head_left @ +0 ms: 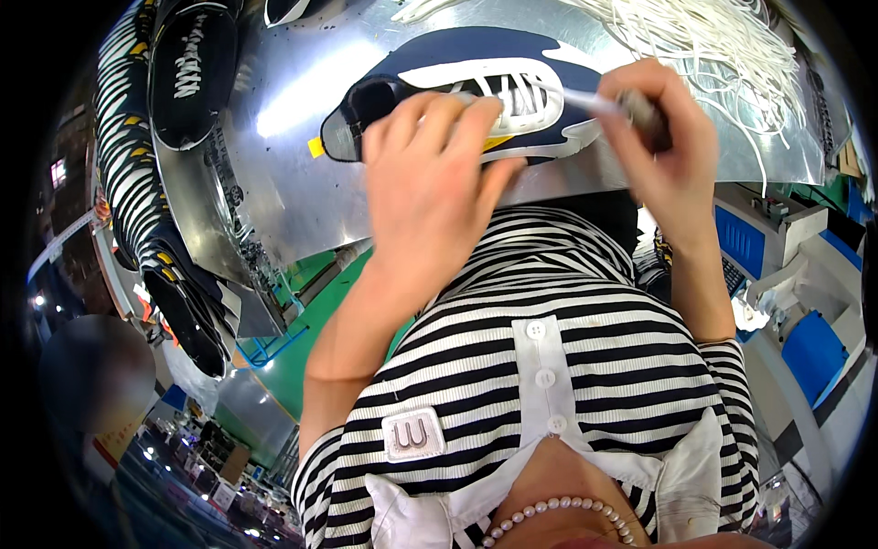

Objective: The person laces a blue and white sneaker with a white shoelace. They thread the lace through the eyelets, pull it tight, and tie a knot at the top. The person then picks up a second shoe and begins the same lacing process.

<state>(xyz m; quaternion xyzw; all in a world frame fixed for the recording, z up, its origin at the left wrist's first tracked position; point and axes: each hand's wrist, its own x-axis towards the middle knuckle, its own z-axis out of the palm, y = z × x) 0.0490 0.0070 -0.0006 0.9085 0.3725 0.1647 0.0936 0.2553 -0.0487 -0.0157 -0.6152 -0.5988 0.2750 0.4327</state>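
Note:
A navy sneaker (439, 48) with white trim lies on its side across the metal table, its toe pointing right and a yellow tab at the heel. White lace (517, 96) crosses part of its eyelet panel. My left hand (425, 174) grips the sneaker around the collar and tongue, fingers curled and covering the upper eyelets. Beside the toe, my right hand (672, 137) is closed around a short tool with a grey-brown handle (643, 117). A blurred whitish length (576, 99) runs from that hand to the lacing; whether it is lace or the tool's shaft is unclear.
A heap of loose white laces (704, 46) covers the table's far right. On the left stand a dark laced shoe (192, 82) and a long row of shoes (137, 156). The metal table (283, 197) ends just before my body. A blue chair (814, 357) stands lower right.

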